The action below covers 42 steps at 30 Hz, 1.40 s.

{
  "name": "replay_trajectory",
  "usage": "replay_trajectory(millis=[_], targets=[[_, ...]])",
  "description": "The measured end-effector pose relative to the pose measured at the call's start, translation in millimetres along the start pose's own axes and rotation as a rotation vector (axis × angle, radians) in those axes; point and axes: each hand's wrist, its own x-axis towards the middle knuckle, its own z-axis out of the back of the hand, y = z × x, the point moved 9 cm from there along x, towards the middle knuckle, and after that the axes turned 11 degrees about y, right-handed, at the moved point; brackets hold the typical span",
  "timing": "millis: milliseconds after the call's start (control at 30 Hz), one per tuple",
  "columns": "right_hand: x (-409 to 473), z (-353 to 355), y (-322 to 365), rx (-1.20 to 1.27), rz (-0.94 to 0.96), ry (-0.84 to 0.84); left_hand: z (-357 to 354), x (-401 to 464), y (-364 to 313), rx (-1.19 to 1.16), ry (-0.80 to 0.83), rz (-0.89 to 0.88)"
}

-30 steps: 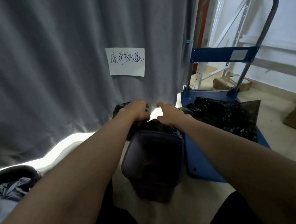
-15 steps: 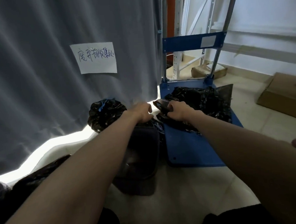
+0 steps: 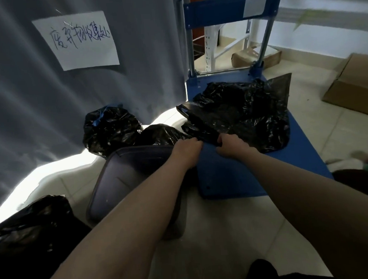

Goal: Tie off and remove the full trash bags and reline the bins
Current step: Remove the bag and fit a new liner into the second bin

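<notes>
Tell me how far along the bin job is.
Done: one full trash bag sits tied with a blue tie by the curtain, and the bin looks unlined. In hand: the left hand and right hand both grip a black bag pulled from the pile on the blue cart. Left: opening it and lining the bin.

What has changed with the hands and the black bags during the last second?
Both hands, left and right, moved right from the rim of the bin to the cart, where they now grip a folded black bag between them. The view also swung right. The tied bag by the curtain, the bin and the loose bags on the cart stayed put.
</notes>
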Motion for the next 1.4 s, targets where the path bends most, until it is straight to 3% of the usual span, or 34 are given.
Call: replay_trajectory(millis=[133,333,500,767,933,1100,1267,1400], targets=[[13,2,-25,0.017,-0.035,-0.048,1,16,4,0.168,-0.039,0.051],[17,11,-57,-0.046,-0.12,-0.196,15,58,-31,0.095,-0.06,-0.01],[12,15,-60,-0.177,-0.168,-0.28,3,82,-57,0.106,0.027,-0.006],[12,19,-61,-0.071,-0.143,-0.235,1,88,-63,0.011,0.016,0.003],[-12,44,-48,-0.051,0.021,-0.466,22,83,-60,-0.093,-0.205,0.016],[-33,57,-32,-0.029,0.198,-0.499,44,65,-61,-0.112,-0.361,0.015],[-64,83,-33,-0.272,0.012,-0.598,87,37,-47,-0.077,-0.404,0.026],[-102,120,-34,-0.338,-0.179,-0.676,141,-4,-7,-0.249,-0.526,0.053]])
